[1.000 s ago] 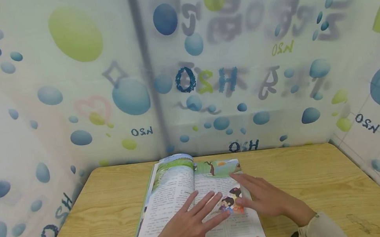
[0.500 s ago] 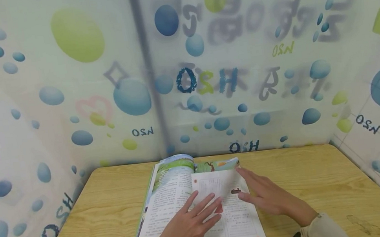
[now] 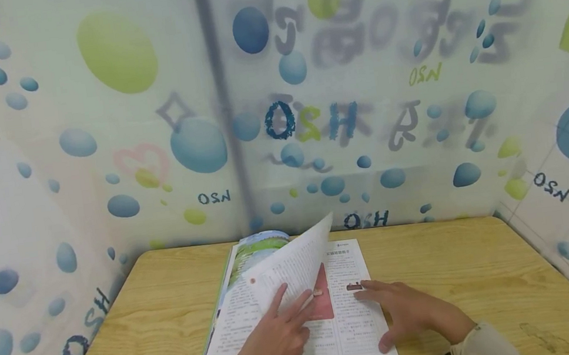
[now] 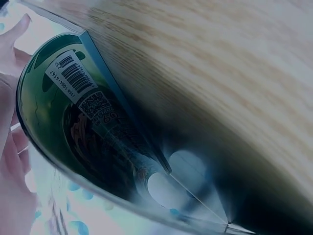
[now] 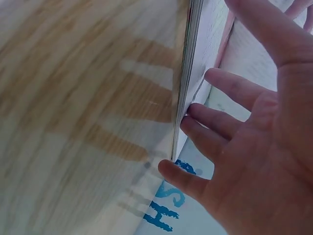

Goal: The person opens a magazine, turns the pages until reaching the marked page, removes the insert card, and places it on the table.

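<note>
A magazine (image 3: 355, 340) lies spread on the wooden table. One leaf (image 3: 294, 256) stands raised and curved over its middle, its corner pointing up and to the right. My left hand (image 3: 274, 338) is at the lower part of this leaf, fingers spread and touching it. Under the leaf, a page with a red panel (image 3: 322, 309) shows. My right hand (image 3: 413, 310) rests at the right page's outer edge, fingers loosely bent and thumb near the lower corner. In the right wrist view, the fingers reach to the magazine's edge (image 5: 188, 63). The left wrist view shows the curved cover with a barcode (image 4: 73, 76).
The wooden table (image 3: 459, 256) extends to both sides of the magazine. Behind it stands a whitish wall covering (image 3: 287, 201) with printed blue and green drops and letters. Similar panels close in the left and right sides.
The illustrated right-hand leaf has lifted and swung left, uncovering the page with the red panel. My right hand has moved down along the page edge, while the left hand has stayed nearly in place.
</note>
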Motion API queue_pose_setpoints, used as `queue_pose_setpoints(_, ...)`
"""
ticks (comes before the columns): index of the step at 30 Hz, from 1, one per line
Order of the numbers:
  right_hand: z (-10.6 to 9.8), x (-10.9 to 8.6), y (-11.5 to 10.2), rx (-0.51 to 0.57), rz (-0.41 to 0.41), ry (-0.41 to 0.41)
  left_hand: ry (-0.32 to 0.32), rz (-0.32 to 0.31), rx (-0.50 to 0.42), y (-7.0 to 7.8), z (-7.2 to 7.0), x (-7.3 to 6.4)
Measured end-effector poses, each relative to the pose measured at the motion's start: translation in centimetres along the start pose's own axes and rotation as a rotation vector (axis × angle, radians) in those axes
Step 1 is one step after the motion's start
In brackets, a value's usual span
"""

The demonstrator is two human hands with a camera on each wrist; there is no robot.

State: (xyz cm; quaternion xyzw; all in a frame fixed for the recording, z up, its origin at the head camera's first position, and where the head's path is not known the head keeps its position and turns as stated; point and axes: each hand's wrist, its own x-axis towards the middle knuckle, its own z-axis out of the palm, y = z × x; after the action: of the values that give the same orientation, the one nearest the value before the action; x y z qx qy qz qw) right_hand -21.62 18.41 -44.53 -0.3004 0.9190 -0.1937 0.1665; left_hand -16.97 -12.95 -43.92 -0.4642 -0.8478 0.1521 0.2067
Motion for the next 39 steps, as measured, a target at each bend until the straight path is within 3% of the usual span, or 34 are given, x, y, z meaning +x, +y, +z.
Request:
queue_pose_setpoints(5,0.1,0.1,-0.1,-0.006,-0.022,0.014,0.001,-0.055,0.021,-0.1,-0.2,-0.2)
queue_pose_setpoints(8,0.1,0.1,-0.3,0.001,0.01,0.004,0.011,-0.101,0.024,-0.2,-0.1,-0.3)
queue_pose_setpoints(12,0.2,0.0,-0.6,0.005,0.058,-0.006,-0.027,-0.166,0.0,-0.3,0.0,-0.4)
queue_pose_setpoints(19,0.2,0.0,-0.8,-0.001,0.065,0.002,-0.127,-0.272,-0.124,-0.6,-0.1,-0.4)
queue_pose_setpoints(27,0.2,0.1,-0.8,-0.012,0.074,0.002,-0.211,-0.426,-0.366,-1.0,0.0,-0.8)
queue_pose_setpoints(31,0.2,0.1,-0.7,-0.015,0.064,0.008,-0.211,-0.457,-0.416,-1.1,0.0,-0.8)
queue_pose_setpoints(39,0.2,0.1,-0.5,-0.012,0.059,0.012,-0.206,-0.457,-0.417,-1.1,0.0,-0.9)
